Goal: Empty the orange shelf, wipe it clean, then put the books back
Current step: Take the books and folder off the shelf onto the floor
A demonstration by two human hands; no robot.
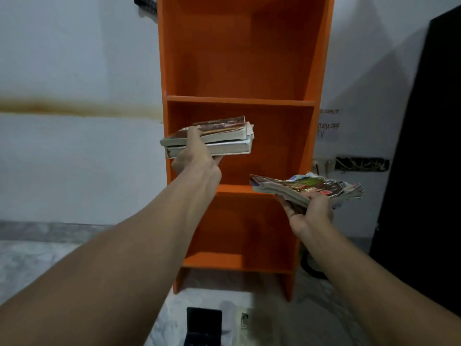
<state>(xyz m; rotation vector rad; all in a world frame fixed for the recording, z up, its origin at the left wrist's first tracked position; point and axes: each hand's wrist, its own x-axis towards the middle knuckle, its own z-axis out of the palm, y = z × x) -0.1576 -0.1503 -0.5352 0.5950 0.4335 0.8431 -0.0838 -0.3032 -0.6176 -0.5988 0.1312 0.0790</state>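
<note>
Outstretched left hand (pixel 195 159) with thick books (pixel 225 142); right hand (pixel 311 214), thin books (pixel 299 187)

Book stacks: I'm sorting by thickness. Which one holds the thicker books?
The upper stack, gripped by the left hand before the orange shelf's middle compartment. The lower stack in the right hand is thin, tattered, colourful booklets.

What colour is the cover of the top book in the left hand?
The top book looks dark brown; head view.

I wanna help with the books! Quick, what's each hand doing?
Left hand: gripping a stack of thick books.
Right hand: gripping a bundle of thin, worn books.
</note>
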